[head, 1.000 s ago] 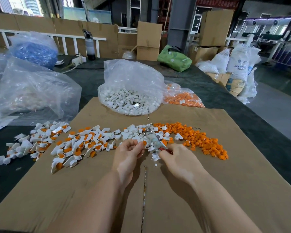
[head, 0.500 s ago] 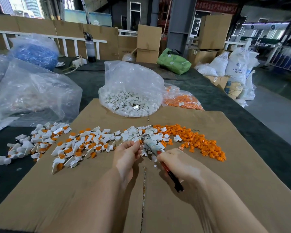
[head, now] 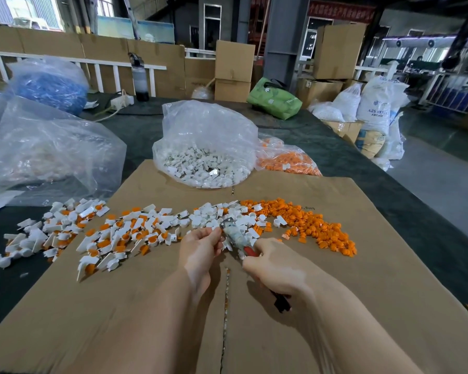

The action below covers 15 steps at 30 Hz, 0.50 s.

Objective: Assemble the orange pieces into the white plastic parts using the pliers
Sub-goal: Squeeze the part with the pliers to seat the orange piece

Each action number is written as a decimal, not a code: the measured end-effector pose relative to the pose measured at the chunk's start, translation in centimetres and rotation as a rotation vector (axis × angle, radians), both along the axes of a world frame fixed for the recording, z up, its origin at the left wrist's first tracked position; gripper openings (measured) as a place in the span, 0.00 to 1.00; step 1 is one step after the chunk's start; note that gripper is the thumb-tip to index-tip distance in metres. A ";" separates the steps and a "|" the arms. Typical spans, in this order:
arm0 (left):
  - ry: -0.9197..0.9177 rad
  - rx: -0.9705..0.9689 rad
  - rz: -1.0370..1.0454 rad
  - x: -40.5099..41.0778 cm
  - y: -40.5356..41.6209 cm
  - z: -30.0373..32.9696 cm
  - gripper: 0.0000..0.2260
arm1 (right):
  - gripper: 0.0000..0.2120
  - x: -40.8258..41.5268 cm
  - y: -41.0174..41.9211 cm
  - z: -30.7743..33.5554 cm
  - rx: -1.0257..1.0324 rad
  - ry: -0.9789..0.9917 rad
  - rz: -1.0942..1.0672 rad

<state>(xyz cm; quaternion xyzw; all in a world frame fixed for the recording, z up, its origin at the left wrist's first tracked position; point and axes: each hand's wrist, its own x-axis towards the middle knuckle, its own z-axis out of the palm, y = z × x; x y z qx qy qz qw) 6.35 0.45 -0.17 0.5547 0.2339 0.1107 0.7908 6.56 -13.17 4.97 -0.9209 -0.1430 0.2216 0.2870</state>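
On a flat cardboard sheet (head: 362, 306) lie loose orange pieces (head: 316, 228) at the right, bare white plastic parts (head: 216, 214) in the middle, and white parts with orange inserts (head: 125, 236) at the left. My right hand (head: 273, 263) grips the red and black handles of the pliers (head: 234, 234), whose taped jaws point up-left. My left hand (head: 200, 245) pinches a small white part against those jaws; the part is mostly hidden by my fingers.
A clear bag of white parts (head: 203, 147) and a bag of orange pieces (head: 287, 160) stand beyond the cardboard. Large clear bags (head: 49, 147) sit at the left, a blue-filled bag (head: 49, 85) behind. Boxes, sacks (head: 378, 114) and a green bag (head: 273, 99) line the back.
My right hand drew the pliers back toward me so the handle end now shows below the hand. My left hand stays at the jaws with its small part.
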 end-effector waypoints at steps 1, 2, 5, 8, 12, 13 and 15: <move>0.001 -0.003 0.001 0.0 0.0 0.0 0.08 | 0.09 -0.1 0.2 -0.2 -0.019 -0.027 0.006; 0.002 -0.005 0.001 0.0 0.0 -0.1 0.08 | 0.10 -0.1 0.3 -0.4 -0.036 -0.051 0.013; 0.009 -0.002 -0.005 0.1 0.1 -0.2 0.08 | 0.11 0.0 0.4 -0.9 -0.067 -0.090 0.021; 0.014 0.003 -0.013 0.1 0.2 -0.3 0.08 | 0.10 0.1 0.4 -1.3 -0.076 -0.096 0.001; 0.019 0.013 -0.018 0.1 0.2 -0.4 0.08 | 0.09 0.1 0.4 -1.8 -0.074 -0.094 -0.026; 0.025 0.019 -0.018 0.0 0.2 -0.4 0.07 | 0.09 0.0 0.3 -1.9 -0.066 -0.090 -0.034; 0.028 0.025 -0.017 0.0 0.2 -0.5 0.07 | 0.08 0.0 0.2 -2.0 -0.045 -0.080 -0.061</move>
